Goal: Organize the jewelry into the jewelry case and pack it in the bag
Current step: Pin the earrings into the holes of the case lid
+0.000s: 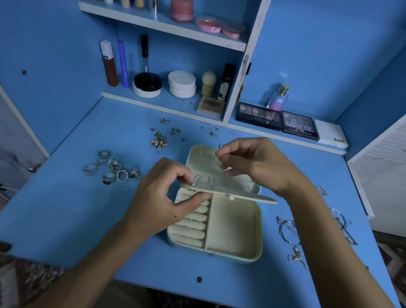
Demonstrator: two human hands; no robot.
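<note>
A cream jewelry case point(235, 229) lies open in the middle of the blue desk point(87, 229), with ring rolls on its left and an empty compartment on its right. My left hand point(163, 200) pinches the left end of the case's flat inner divider panel point(242, 196), which is held level above the tray. My right hand point(254, 162) hovers over the lid with fingertips pinched; anything between them is too small to see. Rings point(112, 167) lie to the left, earrings point(159, 141) behind, and necklaces and bracelets point(294, 235) to the right.
Shelves at the back carry cosmetics: tubes, jars point(181, 83), a perfume bottle point(278, 98) and eyeshadow palettes point(276, 121). A white slatted panel point(402, 171) stands on the right. No bag is in view.
</note>
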